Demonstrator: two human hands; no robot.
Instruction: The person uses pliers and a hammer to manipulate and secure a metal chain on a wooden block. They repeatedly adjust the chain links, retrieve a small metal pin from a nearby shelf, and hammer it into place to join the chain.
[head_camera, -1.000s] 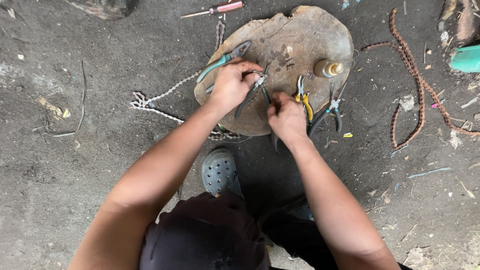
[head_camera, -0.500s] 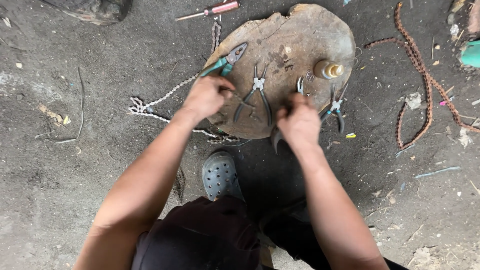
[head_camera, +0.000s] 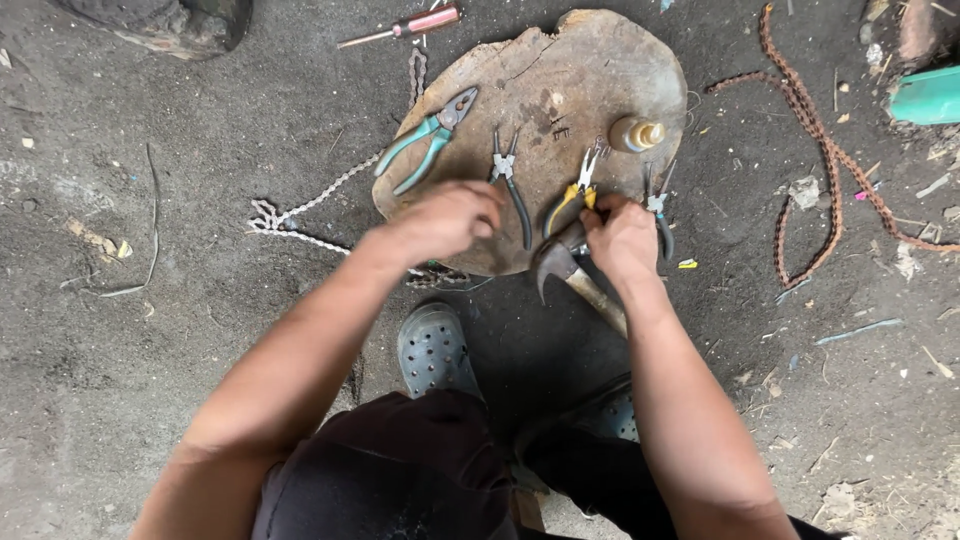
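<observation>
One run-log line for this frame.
left hand: on wood slab, beside black pliers | right hand: at yellow pliers, above hammer

You have a flat wooden slab (head_camera: 600, 75) on the dirt floor (head_camera: 150, 330). On it lie green-handled pliers (head_camera: 428, 140), black-handled pliers (head_camera: 510, 180), yellow-handled pliers (head_camera: 572, 192) and a small bottle (head_camera: 636, 133). A screwdriver (head_camera: 405, 26) and rusty chain (head_camera: 815, 130) lie on the floor.

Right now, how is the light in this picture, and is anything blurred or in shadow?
Head view: soft, even daylight with no glare; the wooden slab and green-handled pliers look sharp. The left hand is slightly smeared, the right hand clearer. The deepest shadow lies on the ground below the slab, around the hammer.
</observation>
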